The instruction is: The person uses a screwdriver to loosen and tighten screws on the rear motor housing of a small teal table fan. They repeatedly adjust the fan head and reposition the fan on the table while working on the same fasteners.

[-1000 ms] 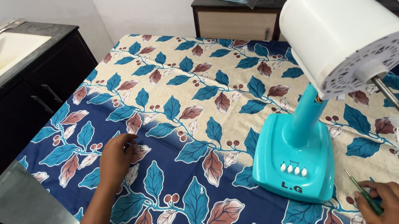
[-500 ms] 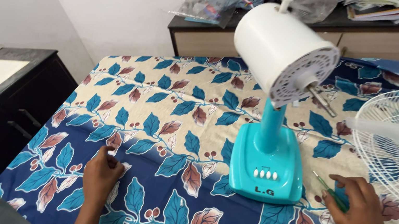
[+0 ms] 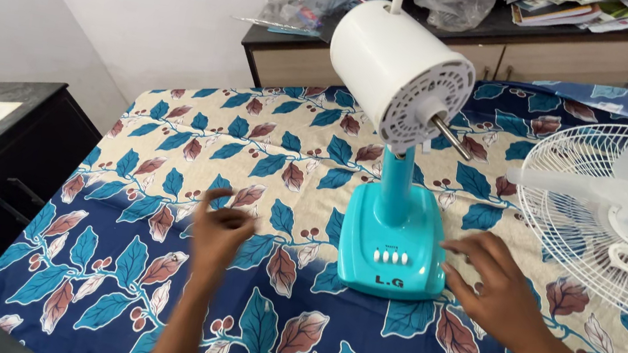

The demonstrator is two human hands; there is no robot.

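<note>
**Two hands beside a stripped table fan**

A turquoise table fan (image 3: 394,238) stands upright on a bed covered with a leaf-patterned bedsheet (image 3: 164,179). Its guard and blades are off, so the white motor housing (image 3: 396,68) and the bare metal shaft (image 3: 452,139) are exposed. The right hand (image 3: 497,291) lies just beside the fan's base, fingers spread, holding nothing. The left hand (image 3: 219,229) hovers near the other side, fingers loosely curled and empty; it is blurred. The white wire guard with pale blades (image 3: 622,223) lies on the sheet at the right.

The fan looks top-heavy, its plastic stiff and smooth. I judge that the base or the neck gives the safest hold; the thin shaft does not.
</note>
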